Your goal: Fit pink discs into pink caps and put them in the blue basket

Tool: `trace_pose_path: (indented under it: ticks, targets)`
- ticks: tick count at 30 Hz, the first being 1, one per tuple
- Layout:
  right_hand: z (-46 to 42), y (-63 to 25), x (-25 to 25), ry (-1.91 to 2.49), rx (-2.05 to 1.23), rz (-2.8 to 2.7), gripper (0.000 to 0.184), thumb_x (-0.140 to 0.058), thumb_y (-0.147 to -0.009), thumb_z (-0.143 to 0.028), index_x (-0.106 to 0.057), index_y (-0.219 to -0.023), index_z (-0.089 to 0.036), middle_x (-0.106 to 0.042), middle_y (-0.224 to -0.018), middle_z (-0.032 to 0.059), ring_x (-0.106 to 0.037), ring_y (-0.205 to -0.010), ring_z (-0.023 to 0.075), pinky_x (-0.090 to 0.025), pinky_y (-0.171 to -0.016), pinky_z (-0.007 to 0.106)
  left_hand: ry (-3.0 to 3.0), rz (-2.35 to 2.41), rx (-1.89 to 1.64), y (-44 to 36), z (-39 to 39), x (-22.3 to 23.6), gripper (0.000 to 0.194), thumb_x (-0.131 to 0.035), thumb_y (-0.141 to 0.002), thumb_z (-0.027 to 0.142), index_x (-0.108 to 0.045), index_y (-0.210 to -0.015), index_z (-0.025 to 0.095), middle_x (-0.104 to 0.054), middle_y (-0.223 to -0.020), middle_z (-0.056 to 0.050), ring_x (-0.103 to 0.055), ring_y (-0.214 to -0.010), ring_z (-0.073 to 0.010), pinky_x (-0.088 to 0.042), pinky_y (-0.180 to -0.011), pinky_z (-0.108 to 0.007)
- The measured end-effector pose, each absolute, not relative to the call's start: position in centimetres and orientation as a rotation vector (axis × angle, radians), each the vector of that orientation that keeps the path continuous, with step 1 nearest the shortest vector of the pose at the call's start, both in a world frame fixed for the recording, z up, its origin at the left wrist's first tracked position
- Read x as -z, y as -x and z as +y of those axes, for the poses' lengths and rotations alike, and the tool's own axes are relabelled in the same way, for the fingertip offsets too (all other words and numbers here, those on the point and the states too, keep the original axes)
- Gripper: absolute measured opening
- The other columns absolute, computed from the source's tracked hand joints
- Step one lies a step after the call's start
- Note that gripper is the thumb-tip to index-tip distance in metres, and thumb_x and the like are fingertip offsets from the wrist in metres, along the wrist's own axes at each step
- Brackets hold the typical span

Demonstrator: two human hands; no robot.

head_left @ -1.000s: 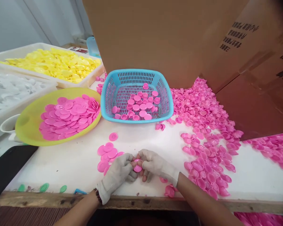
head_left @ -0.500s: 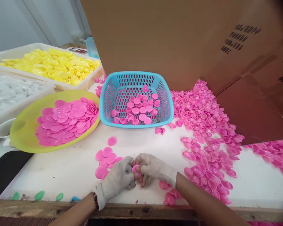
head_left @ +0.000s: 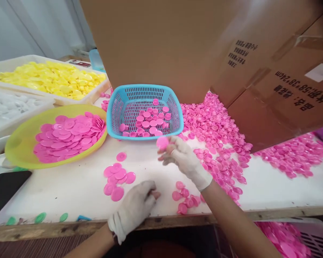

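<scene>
My right hand (head_left: pixel 183 157), in a pale glove with bare fingertips, is raised just in front of the blue basket (head_left: pixel 145 137). Its fingers pinch a pink round plastic cap (head_left: pixel 162 143). Several similar pink caps (head_left: pixel 153 123) lie inside that basket. Low over the table's front part, my left hand (head_left: pixel 137 202) is gloved the same way, its fingers curled in with nothing showing between them. Left of it is a loose group of flat pink discs (head_left: pixel 120 174). Small pink cup-shaped pieces (head_left: pixel 187 197) lie below my right wrist.
A yellow bowl (head_left: pixel 13 150) of pink discs stands at left. Behind it are trays of yellow pieces (head_left: pixel 51 79) and white pieces (head_left: pixel 12 107). A large cardboard box (head_left: pixel 156 46) rises behind the basket, pink pieces (head_left: pixel 212 122) heaped along it. Below the table edge, a crate (head_left: pixel 312 229) holds pink pieces.
My hands were together around the pink cap; now they are apart. My right hand has carried the cap forward to the basket's near rim. The view has shifted to the right.
</scene>
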State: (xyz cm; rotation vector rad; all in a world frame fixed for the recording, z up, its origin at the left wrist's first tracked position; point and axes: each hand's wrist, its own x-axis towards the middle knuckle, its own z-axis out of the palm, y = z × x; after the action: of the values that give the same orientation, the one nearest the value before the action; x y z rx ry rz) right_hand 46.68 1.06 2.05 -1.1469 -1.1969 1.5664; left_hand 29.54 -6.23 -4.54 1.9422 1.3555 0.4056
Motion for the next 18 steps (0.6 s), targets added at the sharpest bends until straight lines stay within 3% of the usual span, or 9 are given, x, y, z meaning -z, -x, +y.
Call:
trace_pose_path:
  ticks: [2, 4, 8, 12, 15, 18]
  targets:
    - [1.5, -46.9, -3.1, 1.0, -1.476, -1.08, 0.034, -0.052, -0.081, -0.029, -0.04, -0.112, -0.023, -0.062, -0.091, 0.0016, -0.066, -0.068, 0.0131, -0.051, -0.057, 0.025, -2.212, 1.122, -0.366, -31.2, -7.2, 4.0, 0.016, -0.042, -0.085, 0.021, -0.056, -0.093, 0.022, -0.06, -0.098, -0.003, -0.058, -0.079, -0.0147, -0.044, -0.07, -0.027]
    - [1.5, -46.2, -2.9, 1.013, -1.487, -1.12, 0.032, -0.054, -0.079, -0.033, -0.044, -0.108, -0.022, -0.061, -0.084, 0.0004, -0.063, -0.061, 0.0119, -0.048, -0.051, 0.022, -2.443, 0.864, -0.288, -32.7, -7.9, 3.5, 0.022, -0.045, -0.083, 0.02, -0.056, -0.102, 0.023, -0.057, -0.113, -0.005, -0.058, -0.085, -0.0168, -0.045, -0.074, -0.029]
    - [1.1, -42.6, 0.5, 1.178, -1.58, -1.535, 0.018, -0.049, -0.08, -0.026, -0.056, -0.094, -0.018, -0.055, -0.068, -0.0022, -0.054, -0.05, 0.0088, -0.041, -0.047, 0.02, -2.664, 0.844, -0.144, -33.1, -8.6, 3.4, 0.029, -0.046, -0.085, 0.029, -0.054, -0.11, 0.017, -0.058, -0.113, -0.011, -0.058, -0.086, -0.0223, -0.046, -0.072, -0.036]
    - [1.0, -38.6, 3.6, 1.229, -1.272, -2.178, 0.019, -0.052, -0.076, -0.016, -0.063, -0.091, -0.019, -0.054, -0.081, 0.0005, -0.053, -0.067, 0.0115, -0.042, -0.064, 0.025, -2.655, 0.984, -0.183, -29.9, -9.1, 4.0, 0.036, -0.042, -0.089, 0.033, -0.051, -0.118, 0.014, -0.057, -0.117, -0.013, -0.056, -0.096, -0.0246, -0.046, -0.08, -0.039]
    - [1.4, -37.2, 4.4, 1.325, -1.091, -2.424, 0.024, -0.059, -0.068, -0.011, -0.063, -0.09, -0.021, -0.051, -0.088, 0.0014, -0.05, -0.075, 0.0145, -0.039, -0.068, 0.027, -2.567, 1.086, -0.228, -27.9, -9.3, 4.2, 0.034, -0.049, -0.086, 0.033, -0.054, -0.114, 0.015, -0.059, -0.114, -0.011, -0.055, -0.098, -0.0254, -0.046, -0.084, -0.04]
    - [1.8, -37.8, 4.6, 1.372, -1.114, -2.362, 0.021, -0.057, -0.066, -0.006, -0.058, -0.083, -0.019, -0.051, -0.087, 0.001, -0.049, -0.079, 0.0146, -0.038, -0.071, 0.027, -2.451, 1.16, -0.341, -26.8, -9.4, 4.3, 0.022, -0.053, -0.081, 0.022, -0.058, -0.103, 0.018, -0.059, -0.11, -0.008, -0.054, -0.099, -0.025, -0.045, -0.086, -0.04]
